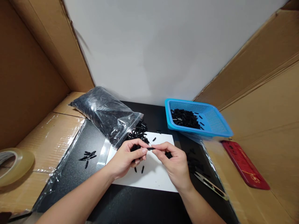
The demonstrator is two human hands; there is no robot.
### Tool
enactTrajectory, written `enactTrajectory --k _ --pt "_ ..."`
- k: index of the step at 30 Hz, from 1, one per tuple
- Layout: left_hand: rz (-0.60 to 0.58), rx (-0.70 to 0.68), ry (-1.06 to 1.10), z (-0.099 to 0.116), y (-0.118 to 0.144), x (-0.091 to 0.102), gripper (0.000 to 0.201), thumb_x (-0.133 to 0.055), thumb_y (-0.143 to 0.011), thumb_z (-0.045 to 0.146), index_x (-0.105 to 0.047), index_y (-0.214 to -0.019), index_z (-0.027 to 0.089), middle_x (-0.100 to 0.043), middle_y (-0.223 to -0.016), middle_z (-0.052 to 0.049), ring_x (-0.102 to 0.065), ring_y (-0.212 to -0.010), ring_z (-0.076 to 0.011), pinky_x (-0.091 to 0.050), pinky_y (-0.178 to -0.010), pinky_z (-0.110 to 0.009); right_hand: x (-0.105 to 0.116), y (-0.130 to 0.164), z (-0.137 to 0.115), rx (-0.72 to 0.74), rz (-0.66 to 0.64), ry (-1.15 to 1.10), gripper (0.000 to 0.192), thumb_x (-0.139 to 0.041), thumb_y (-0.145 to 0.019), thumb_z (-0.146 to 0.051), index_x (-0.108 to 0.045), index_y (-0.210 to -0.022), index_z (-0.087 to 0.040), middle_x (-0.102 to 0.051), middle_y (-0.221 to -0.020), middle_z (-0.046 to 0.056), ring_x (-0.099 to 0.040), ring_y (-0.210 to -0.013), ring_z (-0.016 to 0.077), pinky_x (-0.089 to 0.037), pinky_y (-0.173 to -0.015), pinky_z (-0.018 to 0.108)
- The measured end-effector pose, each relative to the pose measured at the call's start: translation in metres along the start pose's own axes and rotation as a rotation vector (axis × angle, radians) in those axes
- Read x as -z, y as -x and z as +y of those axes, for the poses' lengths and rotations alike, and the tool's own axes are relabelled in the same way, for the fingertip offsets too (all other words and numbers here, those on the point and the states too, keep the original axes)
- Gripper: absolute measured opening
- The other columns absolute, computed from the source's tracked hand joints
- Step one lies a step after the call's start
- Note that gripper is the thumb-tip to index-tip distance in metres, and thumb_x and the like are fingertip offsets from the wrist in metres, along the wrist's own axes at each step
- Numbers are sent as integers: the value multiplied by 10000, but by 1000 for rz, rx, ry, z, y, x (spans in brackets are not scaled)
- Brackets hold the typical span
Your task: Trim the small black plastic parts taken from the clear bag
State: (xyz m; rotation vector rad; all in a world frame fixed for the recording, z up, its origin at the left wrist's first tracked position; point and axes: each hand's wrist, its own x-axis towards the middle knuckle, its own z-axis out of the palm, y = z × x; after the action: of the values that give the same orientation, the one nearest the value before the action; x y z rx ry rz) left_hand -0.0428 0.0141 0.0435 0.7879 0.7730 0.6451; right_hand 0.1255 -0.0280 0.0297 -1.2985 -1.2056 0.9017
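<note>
Stuffed clear bag (102,109) at left | left hand (126,157) nipping one end of a black piece (150,148), up between the hands above the white sheet (154,179): close handling, it seems | right hand (175,165) nipping the other end; next move likely wants one pinch loosened, the other firm | blue basket (218,119), part-filled, right

We see one slim black piece (150,148), roughly level, pinched between left hand (127,157) and right hand (174,161); similar black pile (138,132) at its 11 o'clock, two loose pieces (142,169) at 7 o'clock.
</note>
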Motion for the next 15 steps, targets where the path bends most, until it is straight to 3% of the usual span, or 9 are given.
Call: enactTrajectory --k 10,12,15 --pt "-11 2 3 -1 0 1 279 -803 -741 345 -622 -822 147 -576 -584 30 -362 -438 -24 -159 -391 -158 0 0 1 -45 -16 -77 68 -748 -768 -277 -769 -775 -214 -668 -639 0 -526 -586 128 -426 -578 251" --pt "-9 0 2 -1 0 1 281 -800 -744 352 -629 -833 148 -579 -594 29 -360 -435 -22 -161 -390 -156 -2 0 2 -79 -18 -151 87 -746 -775 -286 -744 -798 -203 -618 -601 -17 -481 -546 108 -391 -537 231" --pt "-15 -4 9 0 -2 0 318 -736 -797 437 -666 -888 141 -576 -621 19 -351 -429 -20 -149 -379 -157 -3 -2 2 -214 -69 -456 145 -680 -830 -352 -647 -841 -211 -480 -494 -77 -309 -411 70 -254 -418 194"
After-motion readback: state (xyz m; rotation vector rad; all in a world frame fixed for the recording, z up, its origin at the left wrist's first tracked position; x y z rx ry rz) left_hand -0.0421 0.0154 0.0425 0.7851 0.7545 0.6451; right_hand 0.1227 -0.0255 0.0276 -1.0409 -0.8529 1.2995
